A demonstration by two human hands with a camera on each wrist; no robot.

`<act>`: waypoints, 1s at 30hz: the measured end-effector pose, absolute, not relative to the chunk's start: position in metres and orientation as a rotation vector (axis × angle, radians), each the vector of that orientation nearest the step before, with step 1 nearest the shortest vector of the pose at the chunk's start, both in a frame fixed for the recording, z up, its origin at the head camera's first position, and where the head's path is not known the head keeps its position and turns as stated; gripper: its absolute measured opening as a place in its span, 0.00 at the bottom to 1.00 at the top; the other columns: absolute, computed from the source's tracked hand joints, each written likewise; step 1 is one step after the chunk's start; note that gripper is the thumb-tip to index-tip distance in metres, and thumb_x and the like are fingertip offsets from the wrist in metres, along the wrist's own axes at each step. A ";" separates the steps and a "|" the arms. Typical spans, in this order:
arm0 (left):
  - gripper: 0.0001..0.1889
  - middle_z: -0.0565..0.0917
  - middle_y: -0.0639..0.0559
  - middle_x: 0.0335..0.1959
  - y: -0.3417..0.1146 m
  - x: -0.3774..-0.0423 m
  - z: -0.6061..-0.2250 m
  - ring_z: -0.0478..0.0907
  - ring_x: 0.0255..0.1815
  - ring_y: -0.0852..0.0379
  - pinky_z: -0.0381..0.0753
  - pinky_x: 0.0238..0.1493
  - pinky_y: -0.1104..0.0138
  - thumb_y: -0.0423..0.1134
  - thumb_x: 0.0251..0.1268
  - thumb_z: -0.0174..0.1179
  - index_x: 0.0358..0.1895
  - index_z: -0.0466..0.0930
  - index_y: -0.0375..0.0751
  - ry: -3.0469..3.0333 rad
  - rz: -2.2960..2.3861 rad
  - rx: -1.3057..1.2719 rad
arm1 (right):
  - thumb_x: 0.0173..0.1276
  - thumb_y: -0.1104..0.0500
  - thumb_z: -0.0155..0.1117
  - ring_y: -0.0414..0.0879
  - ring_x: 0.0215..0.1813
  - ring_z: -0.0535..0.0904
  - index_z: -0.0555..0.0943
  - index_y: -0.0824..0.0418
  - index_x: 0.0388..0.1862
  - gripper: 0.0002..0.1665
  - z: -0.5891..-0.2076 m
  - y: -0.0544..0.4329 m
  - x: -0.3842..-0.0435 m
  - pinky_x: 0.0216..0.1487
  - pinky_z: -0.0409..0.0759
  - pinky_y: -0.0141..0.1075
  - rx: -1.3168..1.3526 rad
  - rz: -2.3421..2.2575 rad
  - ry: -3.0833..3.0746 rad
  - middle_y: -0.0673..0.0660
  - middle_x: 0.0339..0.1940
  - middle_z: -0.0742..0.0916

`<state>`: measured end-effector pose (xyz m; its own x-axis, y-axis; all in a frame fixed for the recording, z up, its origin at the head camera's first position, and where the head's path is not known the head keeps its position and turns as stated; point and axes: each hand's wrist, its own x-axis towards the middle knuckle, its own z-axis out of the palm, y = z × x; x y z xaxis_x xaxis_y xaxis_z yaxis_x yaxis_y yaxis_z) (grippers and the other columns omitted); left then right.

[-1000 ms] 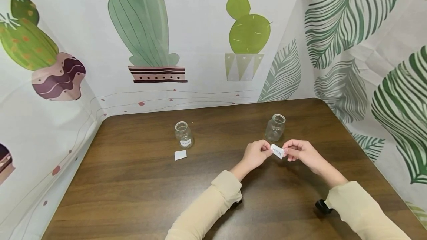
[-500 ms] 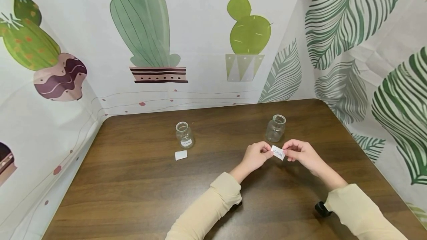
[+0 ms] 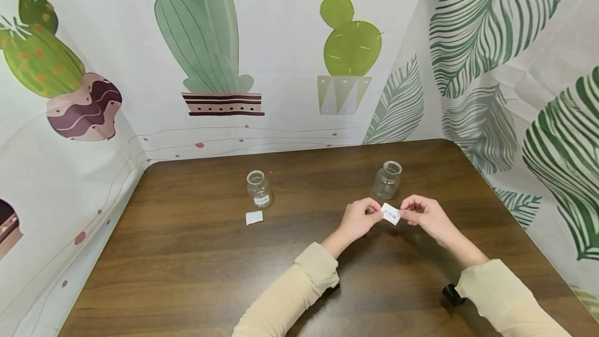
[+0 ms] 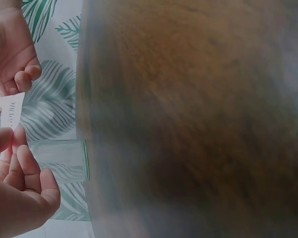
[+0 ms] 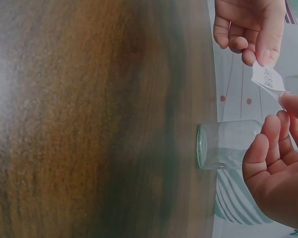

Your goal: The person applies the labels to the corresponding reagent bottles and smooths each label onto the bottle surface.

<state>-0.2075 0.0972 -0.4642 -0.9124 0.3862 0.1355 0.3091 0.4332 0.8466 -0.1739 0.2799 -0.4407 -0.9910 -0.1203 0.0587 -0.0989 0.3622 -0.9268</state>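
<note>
Between my two hands is a small white label (image 3: 390, 214) with dark handwriting. My left hand (image 3: 359, 219) pinches its left end between thumb and fingertip. On the other end, my right hand (image 3: 427, 217) pinches the corner with thumb and forefinger. In the right wrist view the label (image 5: 267, 79) bends, and a thin edge shows under it by the right fingertips. Just behind the hands stands a clear glass jar (image 3: 387, 181), upright and lidless. Another glass jar (image 3: 258, 187), at the left, bears a white written label (image 3: 261, 200) low on its front.
A blank white piece of paper (image 3: 254, 217) lies in front of the left jar. The brown wooden table (image 3: 196, 269) runs back to a wall covering (image 3: 285, 66) printed with cacti and leaves. A black strap piece (image 3: 453, 294) shows by the right sleeve.
The right hand has shifted very slightly to the right, and more of the label shows between the hands. The left hand and both jars stay in place.
</note>
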 end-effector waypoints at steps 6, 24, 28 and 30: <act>0.03 0.82 0.54 0.22 0.097 -0.207 -0.463 0.69 0.20 0.72 0.67 0.25 0.80 0.37 0.51 0.61 0.27 0.79 0.43 2.587 1.536 0.605 | 0.56 0.68 0.59 0.34 0.20 0.71 0.74 0.74 0.31 0.07 -0.442 0.279 -0.173 0.22 0.73 0.31 -0.242 -1.709 2.601 0.40 0.19 0.77; 0.02 0.83 0.52 0.21 0.099 -0.206 -0.463 0.69 0.18 0.72 0.66 0.23 0.80 0.36 0.51 0.61 0.27 0.78 0.42 2.581 1.622 0.549 | 0.63 0.70 0.48 0.39 0.19 0.77 0.72 0.76 0.36 0.08 -0.442 0.277 -0.170 0.19 0.72 0.34 -0.297 -1.777 2.533 0.44 0.19 0.81; 0.02 0.83 0.52 0.22 0.099 -0.206 -0.464 0.69 0.19 0.72 0.67 0.24 0.80 0.35 0.51 0.61 0.26 0.78 0.41 2.582 1.646 0.512 | 0.63 0.68 0.51 0.38 0.20 0.78 0.72 0.77 0.37 0.10 -0.442 0.276 -0.170 0.20 0.73 0.33 -0.290 -1.806 2.515 0.44 0.20 0.82; 0.02 0.83 0.52 0.22 0.100 -0.206 -0.464 0.70 0.19 0.72 0.67 0.24 0.80 0.35 0.50 0.61 0.26 0.78 0.41 2.575 1.657 0.502 | 0.61 0.67 0.54 0.38 0.20 0.78 0.72 0.76 0.37 0.11 -0.443 0.275 -0.169 0.20 0.72 0.33 -0.268 -1.811 2.513 0.44 0.20 0.82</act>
